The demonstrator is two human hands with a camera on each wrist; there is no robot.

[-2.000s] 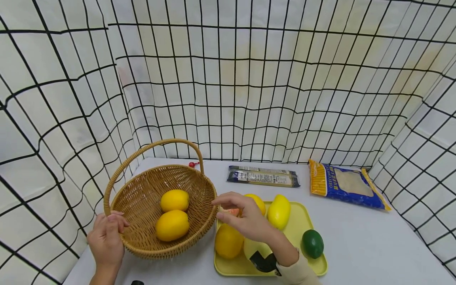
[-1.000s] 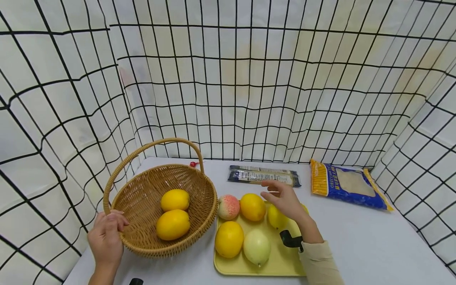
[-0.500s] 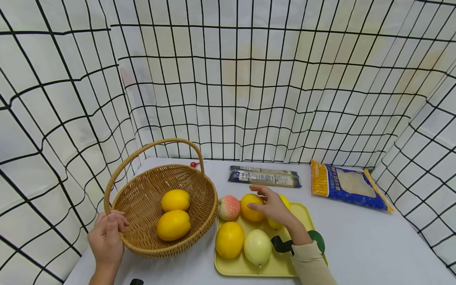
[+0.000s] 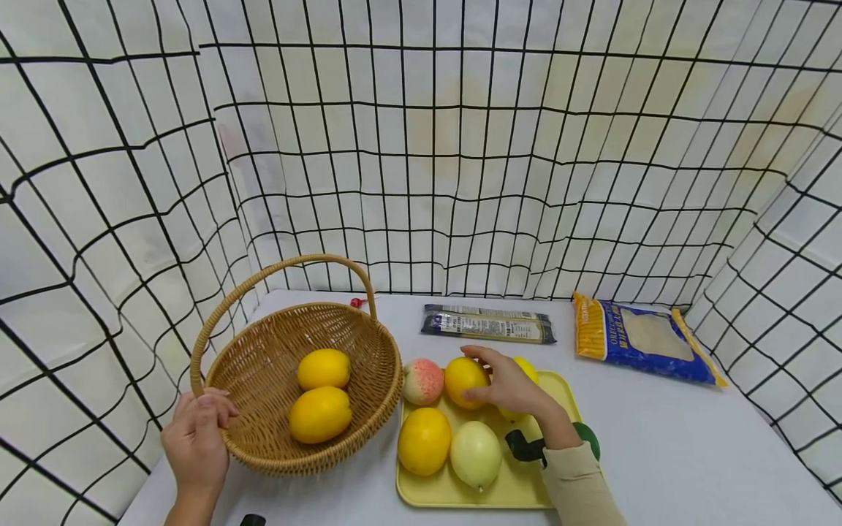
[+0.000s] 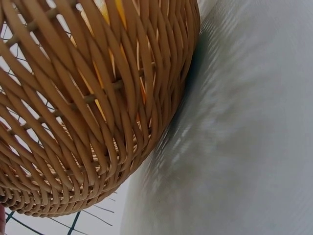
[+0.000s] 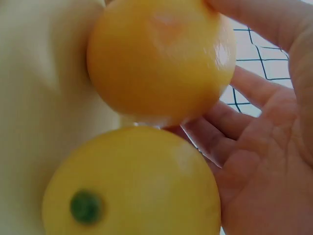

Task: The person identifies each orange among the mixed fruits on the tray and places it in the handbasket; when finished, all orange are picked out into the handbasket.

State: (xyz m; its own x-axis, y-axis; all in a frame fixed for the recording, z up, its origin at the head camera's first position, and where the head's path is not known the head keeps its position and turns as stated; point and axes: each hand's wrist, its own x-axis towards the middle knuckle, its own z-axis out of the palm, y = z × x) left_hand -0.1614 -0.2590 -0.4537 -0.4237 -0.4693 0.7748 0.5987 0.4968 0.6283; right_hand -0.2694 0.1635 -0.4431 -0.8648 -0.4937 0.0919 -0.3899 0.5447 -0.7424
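My left hand (image 4: 197,431) grips the near-left rim of a wicker basket (image 4: 256,351), beside the foot of its arched handle. Two yellow lemon-shaped fruits (image 4: 320,415) lie inside; in the left wrist view the basket's woven side (image 5: 98,98) fills the left half. My right hand (image 4: 509,383) holds an orange (image 4: 463,381) at the back of a yellow tray (image 4: 473,499). In the right wrist view the thumb is on top of the orange (image 6: 161,58) and fingers reach behind it. A yellow fruit (image 6: 132,186) with a green stem spot sits against the palm.
Also on the tray are a peach (image 4: 423,381), a large yellow-orange fruit (image 4: 424,441), a pale green round fruit (image 4: 476,454) and a dark green fruit (image 4: 587,440), partly hidden by my sleeve. Behind lie a dark flat packet (image 4: 488,324) and a blue-and-yellow bag (image 4: 647,341).
My right hand has moved from beside the basket rim, over the tray's back right, then down and left onto the orange. My left hand and the basket have stayed put.
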